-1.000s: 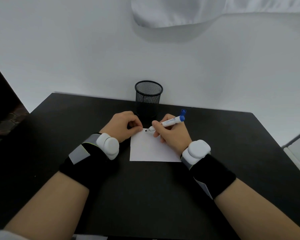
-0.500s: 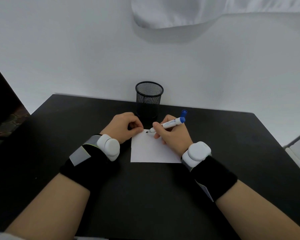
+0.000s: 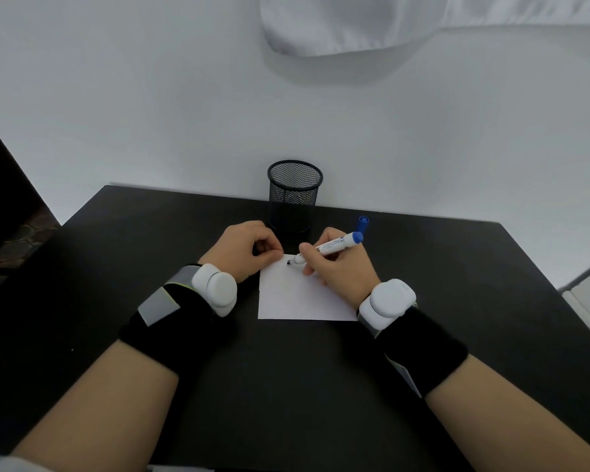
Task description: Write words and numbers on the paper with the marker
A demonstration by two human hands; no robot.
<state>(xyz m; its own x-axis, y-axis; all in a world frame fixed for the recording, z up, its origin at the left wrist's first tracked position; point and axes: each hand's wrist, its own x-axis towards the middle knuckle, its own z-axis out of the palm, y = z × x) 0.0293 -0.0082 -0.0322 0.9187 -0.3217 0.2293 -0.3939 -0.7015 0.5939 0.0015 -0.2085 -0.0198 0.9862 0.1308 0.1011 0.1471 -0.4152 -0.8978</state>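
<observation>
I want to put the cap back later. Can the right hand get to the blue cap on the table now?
Probably yes. The cap lies just beyond the right hand, with bare table between. But that hand holds the marker, so it is busy.

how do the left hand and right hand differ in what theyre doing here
The left hand is curled, fingertips pressed on the top left corner of the white paper sheet, pinning it; the right hand grips the white marker with a blue end, tip at the paper's top edge. The left holds no tool; the right does. Both wear black wristbands with white devices and rest on the black table.
</observation>
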